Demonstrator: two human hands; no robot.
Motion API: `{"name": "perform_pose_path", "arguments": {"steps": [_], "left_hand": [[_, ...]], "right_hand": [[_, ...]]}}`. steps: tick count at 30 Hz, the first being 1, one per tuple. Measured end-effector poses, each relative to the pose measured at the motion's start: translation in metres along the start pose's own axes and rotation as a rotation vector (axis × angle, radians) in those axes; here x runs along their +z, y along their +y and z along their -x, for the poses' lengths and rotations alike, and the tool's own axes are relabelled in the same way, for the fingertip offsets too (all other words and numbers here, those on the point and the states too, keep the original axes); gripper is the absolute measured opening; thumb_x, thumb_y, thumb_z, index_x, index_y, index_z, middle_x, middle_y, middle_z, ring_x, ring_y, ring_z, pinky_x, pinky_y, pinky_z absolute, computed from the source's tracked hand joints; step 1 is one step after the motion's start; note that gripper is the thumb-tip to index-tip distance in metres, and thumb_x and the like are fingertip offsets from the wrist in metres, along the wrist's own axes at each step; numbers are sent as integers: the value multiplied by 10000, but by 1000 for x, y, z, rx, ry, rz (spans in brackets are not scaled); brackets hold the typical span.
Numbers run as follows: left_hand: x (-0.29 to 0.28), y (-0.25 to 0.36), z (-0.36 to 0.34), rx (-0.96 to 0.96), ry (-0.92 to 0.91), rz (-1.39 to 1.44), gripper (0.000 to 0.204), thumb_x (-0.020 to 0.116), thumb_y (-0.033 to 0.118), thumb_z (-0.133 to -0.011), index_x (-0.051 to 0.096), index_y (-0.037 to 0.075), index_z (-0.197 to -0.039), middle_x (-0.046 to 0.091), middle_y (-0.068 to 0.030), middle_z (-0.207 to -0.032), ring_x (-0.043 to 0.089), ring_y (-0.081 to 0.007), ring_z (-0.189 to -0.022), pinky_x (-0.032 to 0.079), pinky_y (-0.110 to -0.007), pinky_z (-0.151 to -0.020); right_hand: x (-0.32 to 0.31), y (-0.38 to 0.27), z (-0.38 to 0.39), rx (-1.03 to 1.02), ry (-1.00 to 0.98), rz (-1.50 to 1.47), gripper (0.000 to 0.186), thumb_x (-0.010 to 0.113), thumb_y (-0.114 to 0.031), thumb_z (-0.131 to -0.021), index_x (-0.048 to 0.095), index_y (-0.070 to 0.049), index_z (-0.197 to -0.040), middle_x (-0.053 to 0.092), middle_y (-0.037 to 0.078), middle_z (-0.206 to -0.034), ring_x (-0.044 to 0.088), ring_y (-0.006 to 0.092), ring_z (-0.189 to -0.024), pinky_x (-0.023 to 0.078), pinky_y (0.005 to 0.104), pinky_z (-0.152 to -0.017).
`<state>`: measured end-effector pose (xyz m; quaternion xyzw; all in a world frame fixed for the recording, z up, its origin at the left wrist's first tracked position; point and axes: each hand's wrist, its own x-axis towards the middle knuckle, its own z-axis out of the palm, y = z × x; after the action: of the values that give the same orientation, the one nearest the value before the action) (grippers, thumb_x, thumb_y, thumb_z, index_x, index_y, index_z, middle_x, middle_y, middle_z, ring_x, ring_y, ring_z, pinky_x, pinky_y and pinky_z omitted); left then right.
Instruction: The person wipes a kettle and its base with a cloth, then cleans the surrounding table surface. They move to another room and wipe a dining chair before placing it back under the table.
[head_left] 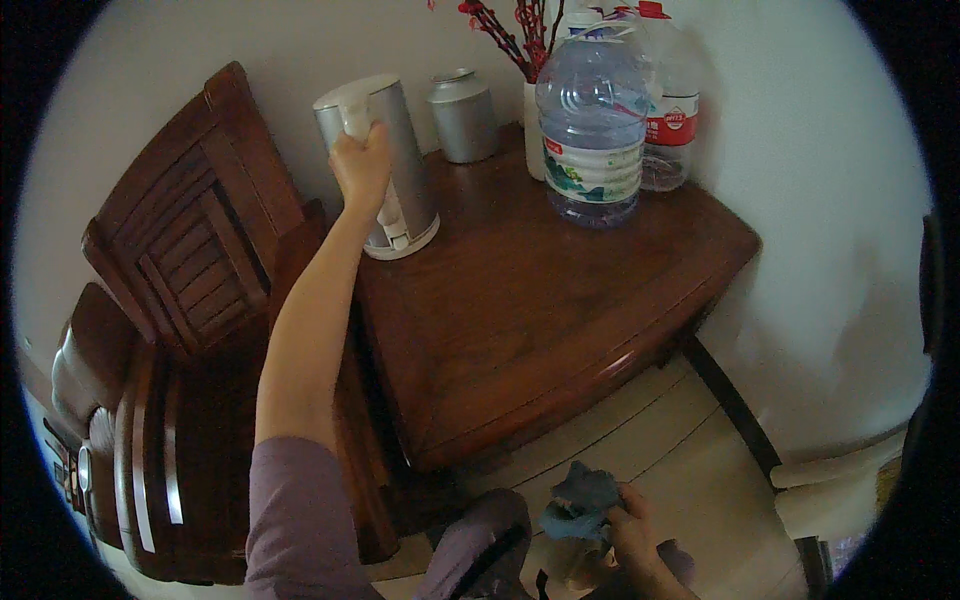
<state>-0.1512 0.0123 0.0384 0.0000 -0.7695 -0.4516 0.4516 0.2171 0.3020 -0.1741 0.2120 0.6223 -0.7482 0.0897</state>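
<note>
My left hand [361, 168] reaches out to the far left of the wooden side table [500, 330], its fingers wrapped round the white handle of a silver electric kettle [405, 150]. The kettle stands upright near the table's left edge; whether its base is lifted I cannot tell. Low in the view, in front of the table, my right hand [630, 530] grips a crumpled blue-grey cloth [582, 500], which hangs over the floor near my knees.
Behind the kettle stands a silver canister [464, 115]. A white vase [533, 130] with red-budded branches, a large clear water bottle [592, 130] and a red-capped bottle [670, 110] stand at the back right. A carved wooden chair [200, 220] adjoins the table's left side.
</note>
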Motion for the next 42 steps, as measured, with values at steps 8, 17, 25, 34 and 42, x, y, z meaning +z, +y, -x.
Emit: {"name": "perform_pose_path", "arguments": {"steps": [8,17,25,34,42], "left_hand": [[-8,1,19,-34,64,54,272,588,211,-782,568,-57,-741,596,-139,-627,599,-208,-597,458,-382,-569],[7,0,9,-21,-2,57,240,595,198,-803,556,-39,-791,595,-116,-639,583,-194,-580,451,-374,-558],[18,-2,5,-72,-108,190,245,612,255,-843,529,25,-819,519,-42,-594,527,-134,-505,428,-288,-461],[-19,-12,12,2,-258,-294,422,596,392,-840,589,-30,-823,607,-72,-751,545,-162,-627,438,-319,-549],[-148,42,108,240,-594,-441,206,620,159,-822,589,29,-979,601,-66,-916,559,-145,-838,457,-286,-738]], "right_hand": [[-12,29,-13,-29,-24,85,345,463,-44,-715,564,-10,-1044,585,32,-913,528,145,-852,418,258,-753],[-2,5,-6,152,-37,105,328,496,-57,-729,568,-21,-1047,580,41,-963,534,163,-874,417,270,-770],[-7,39,-16,-7,-57,-49,293,513,-73,-773,558,-22,-1057,577,53,-979,530,169,-914,411,291,-824],[-13,8,-15,253,-22,-88,405,474,-56,-780,517,-22,-1181,579,102,-1094,516,194,-981,392,285,-856],[-100,14,-127,203,154,-546,462,540,-208,-753,501,-44,-1183,586,109,-1077,532,256,-1036,447,385,-882]]}}
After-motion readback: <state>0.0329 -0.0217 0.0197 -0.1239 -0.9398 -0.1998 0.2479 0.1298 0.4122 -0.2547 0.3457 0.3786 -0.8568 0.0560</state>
